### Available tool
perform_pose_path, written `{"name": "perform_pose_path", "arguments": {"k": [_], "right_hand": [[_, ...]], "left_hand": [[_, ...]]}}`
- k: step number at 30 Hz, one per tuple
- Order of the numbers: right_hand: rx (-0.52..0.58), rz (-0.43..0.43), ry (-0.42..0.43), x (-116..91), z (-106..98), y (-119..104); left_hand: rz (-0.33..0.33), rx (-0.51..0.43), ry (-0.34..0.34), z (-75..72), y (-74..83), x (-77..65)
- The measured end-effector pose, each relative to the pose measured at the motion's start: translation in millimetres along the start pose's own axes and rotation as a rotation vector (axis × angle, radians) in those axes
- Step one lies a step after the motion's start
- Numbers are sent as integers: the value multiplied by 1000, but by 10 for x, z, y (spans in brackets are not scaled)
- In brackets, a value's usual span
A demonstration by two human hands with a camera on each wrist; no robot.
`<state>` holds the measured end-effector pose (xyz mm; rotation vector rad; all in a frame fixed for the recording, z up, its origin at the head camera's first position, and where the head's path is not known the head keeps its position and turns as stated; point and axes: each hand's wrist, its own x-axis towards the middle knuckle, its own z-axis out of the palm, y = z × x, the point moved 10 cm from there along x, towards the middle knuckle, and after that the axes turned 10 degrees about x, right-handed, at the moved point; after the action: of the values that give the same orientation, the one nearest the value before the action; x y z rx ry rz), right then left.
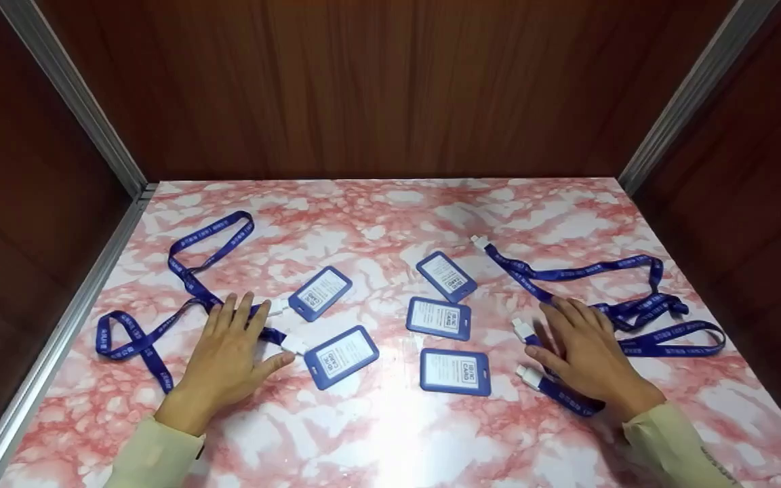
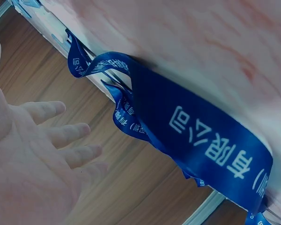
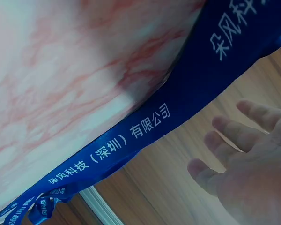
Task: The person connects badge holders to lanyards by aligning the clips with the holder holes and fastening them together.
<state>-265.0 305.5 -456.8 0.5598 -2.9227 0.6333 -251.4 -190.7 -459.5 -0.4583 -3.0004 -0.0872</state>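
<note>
While both hands reach over the counter (image 1: 282, 440), I see nothing pinched: the left hand (image 1: 231, 352) has its fingers straight and a little spread above the left straps (image 1: 148, 346), and the right hand (image 1: 584, 352) lies likewise over the right straps (image 1: 560, 274). Whether either one presses on the ribbon I cannot tell. Nearest on the right, I find the near clip (image 1: 531, 375) beside that thumb; I judge that a careless sweep could drag it along with its neighbours, since the ribbons run together under the palm. Just beyond lie three loose cards on the right, the lowest card (image 1: 455, 372) well apart from any clip; a sleeve or trailing strap might knock them askew. Across from them, the lower left card (image 1: 342, 357) sits at its clip, as does the upper left card (image 1: 321, 293); pulling a strap hard could, I think, drag either away. Farthest, the far clip (image 1: 479, 241) could be yanked by its tangled ribbon.
</note>
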Motion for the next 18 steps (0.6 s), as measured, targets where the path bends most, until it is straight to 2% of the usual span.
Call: {"name": "perform_pose_path", "arguments": {"k": [7, 18], "right_hand": [[19, -1, -17, -17, 20, -34], [49, -71, 28, -53, -15, -145]], "left_hand": [[2, 2, -8, 19, 28, 7], [7, 3, -7, 7, 56, 12]]}}
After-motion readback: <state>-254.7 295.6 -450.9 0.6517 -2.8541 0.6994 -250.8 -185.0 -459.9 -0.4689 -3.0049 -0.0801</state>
